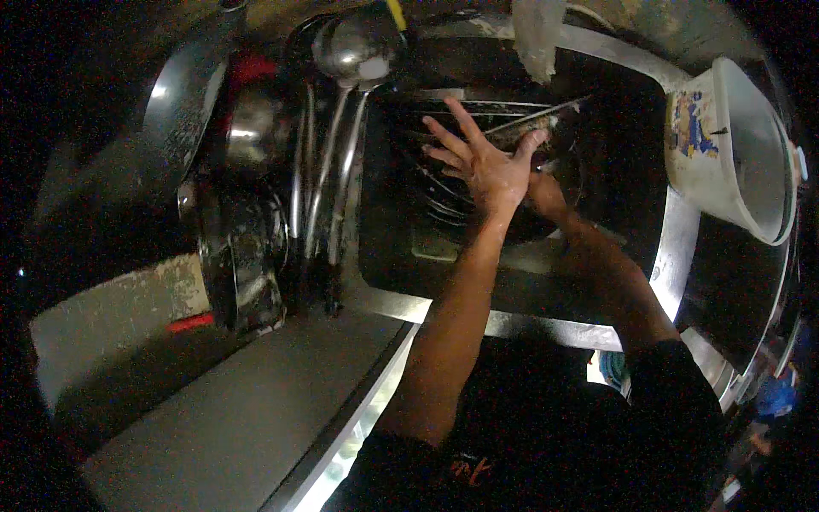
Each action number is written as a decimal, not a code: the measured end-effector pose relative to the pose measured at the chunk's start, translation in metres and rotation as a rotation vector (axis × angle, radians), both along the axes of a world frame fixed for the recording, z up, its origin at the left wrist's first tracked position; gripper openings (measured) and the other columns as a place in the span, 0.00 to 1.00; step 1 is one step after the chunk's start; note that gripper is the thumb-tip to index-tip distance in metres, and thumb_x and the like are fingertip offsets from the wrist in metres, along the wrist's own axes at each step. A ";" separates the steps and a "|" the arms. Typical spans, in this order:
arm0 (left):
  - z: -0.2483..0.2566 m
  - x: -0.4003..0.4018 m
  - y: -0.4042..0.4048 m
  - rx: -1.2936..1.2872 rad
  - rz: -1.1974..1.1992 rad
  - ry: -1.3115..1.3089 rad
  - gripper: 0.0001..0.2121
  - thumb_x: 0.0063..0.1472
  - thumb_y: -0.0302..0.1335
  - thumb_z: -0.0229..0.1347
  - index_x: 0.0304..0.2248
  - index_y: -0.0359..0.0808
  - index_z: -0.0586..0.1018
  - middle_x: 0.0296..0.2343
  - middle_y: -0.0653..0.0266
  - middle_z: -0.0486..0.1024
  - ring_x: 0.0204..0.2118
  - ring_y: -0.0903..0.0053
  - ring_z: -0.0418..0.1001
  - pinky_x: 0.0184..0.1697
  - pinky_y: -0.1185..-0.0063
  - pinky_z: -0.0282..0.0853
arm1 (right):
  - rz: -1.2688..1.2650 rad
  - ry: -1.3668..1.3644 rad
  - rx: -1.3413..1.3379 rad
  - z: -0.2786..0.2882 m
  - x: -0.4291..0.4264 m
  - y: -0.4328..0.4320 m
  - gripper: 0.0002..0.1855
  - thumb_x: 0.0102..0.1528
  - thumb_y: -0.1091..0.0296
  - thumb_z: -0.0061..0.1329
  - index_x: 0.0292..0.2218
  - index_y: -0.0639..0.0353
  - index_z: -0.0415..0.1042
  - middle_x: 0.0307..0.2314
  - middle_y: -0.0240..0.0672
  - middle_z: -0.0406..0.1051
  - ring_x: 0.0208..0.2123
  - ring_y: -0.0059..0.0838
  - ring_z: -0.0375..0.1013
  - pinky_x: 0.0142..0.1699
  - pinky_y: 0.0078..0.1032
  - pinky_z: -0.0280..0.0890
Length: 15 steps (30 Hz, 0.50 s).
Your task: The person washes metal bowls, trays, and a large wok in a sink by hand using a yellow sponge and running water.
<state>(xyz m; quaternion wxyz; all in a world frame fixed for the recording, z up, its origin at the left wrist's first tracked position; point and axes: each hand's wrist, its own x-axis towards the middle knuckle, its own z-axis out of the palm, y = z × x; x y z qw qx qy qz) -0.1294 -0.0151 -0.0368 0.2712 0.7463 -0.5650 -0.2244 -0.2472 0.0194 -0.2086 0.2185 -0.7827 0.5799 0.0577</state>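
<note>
Both arms reach over a dark sink with a metal rim (550,328). My left hand (484,168) is held above the basin with its fingers spread, and I see nothing in it. It looks wet. Just beneath and to its right is my right hand (545,195), partly covered by the left hand and in shadow; whether it holds anything is hidden. Curved shiny edges of dark round cookware (441,208) show in the basin below the hands. A thin straight rod (537,115) slants beyond the fingertips.
A whitish covered spout (536,38) hangs over the sink's far side. A white plastic bucket (694,137) leans at the right rim. Long-handled metal ladles (355,54) and other metalware (246,256) stand left. A grey countertop (256,409) runs along the lower left.
</note>
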 end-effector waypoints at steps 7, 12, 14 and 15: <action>-0.013 0.046 0.031 -0.102 -0.163 0.123 0.47 0.43 0.44 0.58 0.55 0.39 0.41 0.54 0.44 0.36 0.55 0.45 0.34 0.54 0.58 0.43 | -0.793 -0.970 -0.214 0.038 -0.002 0.045 0.17 0.45 0.70 0.47 0.39 0.63 0.65 0.33 0.41 0.66 0.33 0.34 0.67 0.38 0.29 0.64; -0.090 0.123 0.031 -0.017 0.252 0.166 0.27 0.53 0.33 0.49 0.50 0.33 0.58 0.50 0.48 0.53 0.54 0.58 0.50 0.52 0.67 0.52 | -1.150 -1.254 -0.008 -0.045 -0.029 0.044 0.27 0.48 0.70 0.47 0.48 0.62 0.51 0.35 0.40 0.61 0.36 0.36 0.64 0.30 0.33 0.69; -0.146 0.150 0.033 0.181 0.173 0.124 0.24 0.53 0.32 0.47 0.49 0.32 0.59 0.50 0.49 0.55 0.53 0.59 0.52 0.52 0.67 0.51 | -1.187 -1.207 0.152 0.003 -0.011 0.034 0.30 0.48 0.70 0.47 0.49 0.62 0.48 0.35 0.39 0.61 0.35 0.36 0.64 0.30 0.33 0.70; -0.170 0.154 0.033 0.229 0.107 0.083 0.24 0.53 0.32 0.46 0.49 0.32 0.60 0.49 0.49 0.56 0.53 0.59 0.53 0.53 0.67 0.51 | -1.228 -1.152 0.131 0.022 -0.004 0.032 0.28 0.48 0.70 0.47 0.48 0.62 0.49 0.35 0.39 0.61 0.34 0.35 0.64 0.30 0.33 0.70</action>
